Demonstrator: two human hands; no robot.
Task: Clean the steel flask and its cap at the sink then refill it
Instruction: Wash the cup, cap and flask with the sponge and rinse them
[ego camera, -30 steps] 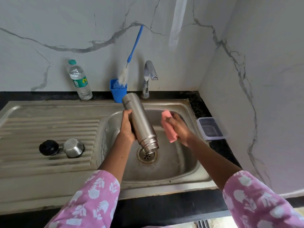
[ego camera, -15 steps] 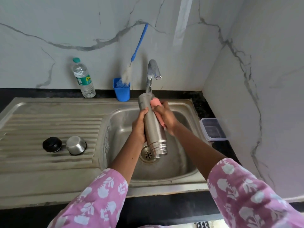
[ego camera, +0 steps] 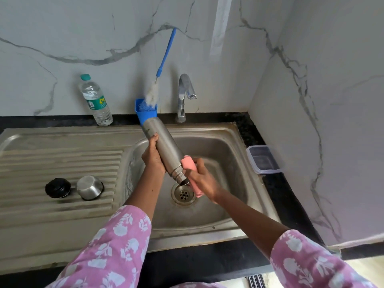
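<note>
- While the left hand (ego camera: 152, 157) grips the flask (ego camera: 166, 148), mouth down over the sink (ego camera: 228, 154),
- the right hand (ego camera: 205, 179) pinches a pink sponge (ego camera: 188, 164) against its neck.

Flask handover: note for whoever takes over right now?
Left hand grips the flask mid-body, tilted mouth-down over the sink drain. Right hand holds the pink sponge against its neck. Steel cap and black stopper sit on the drainboard, left of the basin. Done: flask opened, outside scrub under way. Left: rinse, clean the cap and stopper, refill; tap shows no running water.
</note>
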